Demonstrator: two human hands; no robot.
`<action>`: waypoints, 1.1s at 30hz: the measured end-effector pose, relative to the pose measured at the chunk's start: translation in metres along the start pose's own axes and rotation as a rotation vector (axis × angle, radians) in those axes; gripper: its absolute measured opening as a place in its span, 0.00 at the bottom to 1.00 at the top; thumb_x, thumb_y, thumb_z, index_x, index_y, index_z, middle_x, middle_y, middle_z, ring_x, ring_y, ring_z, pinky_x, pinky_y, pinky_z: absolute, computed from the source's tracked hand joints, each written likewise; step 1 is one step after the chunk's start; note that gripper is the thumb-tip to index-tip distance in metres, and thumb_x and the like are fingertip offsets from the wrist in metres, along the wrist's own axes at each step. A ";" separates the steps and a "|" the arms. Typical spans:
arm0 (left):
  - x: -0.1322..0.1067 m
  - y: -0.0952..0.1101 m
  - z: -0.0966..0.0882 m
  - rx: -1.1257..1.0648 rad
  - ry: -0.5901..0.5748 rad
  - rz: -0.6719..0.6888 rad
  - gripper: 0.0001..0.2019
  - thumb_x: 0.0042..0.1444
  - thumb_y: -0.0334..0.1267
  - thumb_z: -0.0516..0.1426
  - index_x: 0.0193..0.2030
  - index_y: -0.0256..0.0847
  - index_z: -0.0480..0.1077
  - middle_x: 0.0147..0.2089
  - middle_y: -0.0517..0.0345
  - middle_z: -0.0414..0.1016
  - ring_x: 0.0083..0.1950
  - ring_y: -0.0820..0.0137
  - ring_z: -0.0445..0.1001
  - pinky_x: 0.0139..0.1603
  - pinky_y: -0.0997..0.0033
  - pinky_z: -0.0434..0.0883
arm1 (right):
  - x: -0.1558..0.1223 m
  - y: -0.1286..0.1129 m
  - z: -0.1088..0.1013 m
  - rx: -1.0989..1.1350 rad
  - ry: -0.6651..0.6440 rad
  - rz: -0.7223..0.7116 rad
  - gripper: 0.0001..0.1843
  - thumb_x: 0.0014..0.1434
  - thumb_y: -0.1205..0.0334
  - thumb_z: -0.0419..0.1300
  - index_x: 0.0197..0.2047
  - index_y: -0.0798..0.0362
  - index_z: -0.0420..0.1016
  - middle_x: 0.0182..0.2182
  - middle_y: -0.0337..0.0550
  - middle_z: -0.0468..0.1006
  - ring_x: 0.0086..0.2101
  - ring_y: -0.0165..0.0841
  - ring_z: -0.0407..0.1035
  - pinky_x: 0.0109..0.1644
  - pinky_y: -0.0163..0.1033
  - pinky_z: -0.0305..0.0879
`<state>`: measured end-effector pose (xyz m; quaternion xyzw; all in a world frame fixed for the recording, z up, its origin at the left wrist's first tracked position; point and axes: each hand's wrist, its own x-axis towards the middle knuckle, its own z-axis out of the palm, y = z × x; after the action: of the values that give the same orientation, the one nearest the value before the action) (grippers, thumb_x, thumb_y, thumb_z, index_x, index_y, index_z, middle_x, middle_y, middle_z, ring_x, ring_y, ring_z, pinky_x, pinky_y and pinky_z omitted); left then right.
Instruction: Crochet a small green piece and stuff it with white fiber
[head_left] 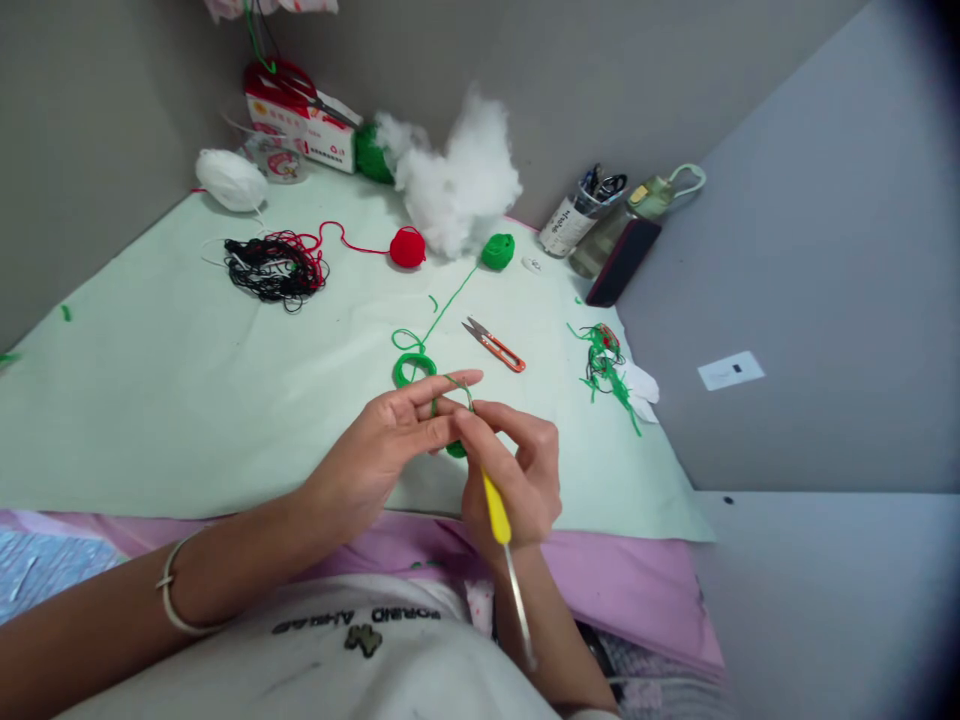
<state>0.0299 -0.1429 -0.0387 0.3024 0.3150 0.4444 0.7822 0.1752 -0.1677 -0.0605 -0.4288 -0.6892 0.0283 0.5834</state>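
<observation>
My right hand [514, 465] grips a crochet hook [496, 508] by its yellow handle, its metal end pointing down towards my forearm. In my left hand [397, 425] a small green crochet piece [456, 449] is pinched, mostly hidden by the fingers. Green yarn [463, 384] passes over my left index finger to where the two hands meet. Just beyond the left fingers lies a green ring of yarn [415, 370]. A strand runs from there to a green yarn ball [497, 251]. Orange thread snips [495, 345] lie on the table past my hands.
A red yarn ball [407, 247], a black yarn tangle [274, 268] and a white yarn ball [231, 180] lie at the back left. White stuffing [457, 180] is piled at the back. Yarn scraps [606, 365], a phone [624, 262] and a bottle [600, 242] are on the right.
</observation>
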 end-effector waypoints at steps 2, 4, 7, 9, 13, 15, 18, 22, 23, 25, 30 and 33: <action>0.002 0.002 -0.001 -0.045 -0.015 -0.087 0.18 0.56 0.40 0.70 0.54 0.44 0.82 0.36 0.59 0.75 0.37 0.76 0.67 0.38 0.76 0.66 | 0.002 0.003 -0.001 -0.010 0.029 -0.049 0.17 0.66 0.70 0.63 0.52 0.40 0.83 0.44 0.44 0.84 0.42 0.37 0.78 0.41 0.45 0.77; 0.003 0.004 -0.003 -0.046 -0.007 -0.086 0.16 0.57 0.38 0.69 0.52 0.42 0.83 0.36 0.60 0.74 0.35 0.77 0.65 0.35 0.78 0.63 | 0.007 0.005 -0.003 0.145 0.081 0.093 0.13 0.68 0.70 0.60 0.48 0.45 0.83 0.37 0.42 0.83 0.36 0.34 0.77 0.37 0.41 0.75; 0.002 0.005 -0.002 -0.016 0.026 0.032 0.19 0.57 0.34 0.69 0.56 0.47 0.82 0.35 0.63 0.73 0.36 0.78 0.67 0.41 0.79 0.65 | 0.012 0.005 -0.003 0.359 0.092 0.326 0.12 0.71 0.67 0.56 0.43 0.48 0.82 0.33 0.40 0.80 0.28 0.29 0.72 0.31 0.38 0.71; 0.001 0.004 0.002 -0.008 0.030 0.069 0.24 0.56 0.33 0.70 0.59 0.50 0.79 0.36 0.64 0.74 0.39 0.77 0.69 0.45 0.77 0.67 | 0.011 0.005 -0.002 0.297 0.035 0.281 0.11 0.70 0.67 0.58 0.44 0.47 0.83 0.35 0.41 0.80 0.31 0.30 0.74 0.34 0.39 0.73; 0.002 0.003 0.005 -0.077 0.020 -0.051 0.22 0.55 0.36 0.70 0.58 0.43 0.80 0.35 0.60 0.74 0.37 0.76 0.67 0.39 0.78 0.65 | 0.007 0.006 -0.001 0.092 0.055 0.063 0.13 0.66 0.71 0.62 0.47 0.45 0.84 0.40 0.44 0.83 0.40 0.35 0.77 0.40 0.41 0.75; 0.004 0.004 0.003 -0.103 0.015 -0.079 0.18 0.56 0.35 0.69 0.55 0.40 0.82 0.35 0.60 0.72 0.35 0.77 0.64 0.35 0.79 0.63 | 0.008 0.007 -0.003 0.235 0.105 0.212 0.11 0.68 0.69 0.61 0.44 0.46 0.84 0.35 0.42 0.82 0.34 0.32 0.75 0.35 0.39 0.72; 0.005 0.004 -0.002 -0.054 -0.005 -0.027 0.17 0.58 0.34 0.68 0.55 0.44 0.82 0.38 0.60 0.72 0.37 0.77 0.65 0.38 0.78 0.64 | 0.013 0.007 -0.005 0.542 0.091 0.469 0.09 0.69 0.64 0.60 0.40 0.47 0.83 0.32 0.38 0.79 0.27 0.28 0.70 0.30 0.37 0.68; 0.002 0.000 -0.004 0.070 -0.040 0.015 0.19 0.58 0.36 0.68 0.57 0.50 0.80 0.38 0.61 0.74 0.41 0.75 0.68 0.46 0.75 0.67 | 0.012 0.006 -0.001 0.533 0.019 0.494 0.08 0.69 0.61 0.62 0.40 0.47 0.83 0.35 0.40 0.81 0.35 0.30 0.74 0.36 0.37 0.71; 0.002 0.000 -0.004 0.092 -0.047 0.019 0.19 0.59 0.36 0.68 0.57 0.50 0.80 0.39 0.61 0.74 0.41 0.74 0.68 0.47 0.74 0.67 | 0.010 0.005 0.001 0.499 0.014 0.480 0.08 0.69 0.61 0.62 0.40 0.47 0.83 0.35 0.40 0.81 0.37 0.31 0.75 0.37 0.37 0.71; 0.001 -0.001 -0.004 0.124 -0.053 0.030 0.20 0.59 0.37 0.68 0.59 0.51 0.79 0.39 0.62 0.74 0.41 0.74 0.68 0.48 0.73 0.67 | 0.008 0.005 0.002 0.480 0.012 0.474 0.08 0.69 0.61 0.62 0.41 0.46 0.84 0.36 0.40 0.82 0.38 0.32 0.75 0.38 0.37 0.71; 0.002 0.000 -0.005 0.129 -0.040 0.007 0.25 0.59 0.37 0.67 0.64 0.48 0.75 0.39 0.61 0.74 0.42 0.72 0.68 0.50 0.70 0.66 | 0.008 0.003 0.001 0.522 -0.025 0.459 0.07 0.68 0.62 0.63 0.43 0.44 0.84 0.36 0.40 0.83 0.40 0.32 0.75 0.41 0.38 0.73; 0.004 0.001 -0.009 0.083 -0.046 -0.034 0.25 0.58 0.36 0.66 0.63 0.46 0.75 0.39 0.60 0.75 0.46 0.69 0.70 0.53 0.69 0.65 | 0.010 0.005 -0.003 0.482 -0.084 0.440 0.07 0.67 0.63 0.64 0.43 0.44 0.85 0.37 0.41 0.84 0.39 0.33 0.76 0.41 0.40 0.74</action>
<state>0.0237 -0.1375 -0.0443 0.3394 0.3204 0.4105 0.7834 0.1807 -0.1597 -0.0547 -0.4153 -0.5770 0.3339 0.6190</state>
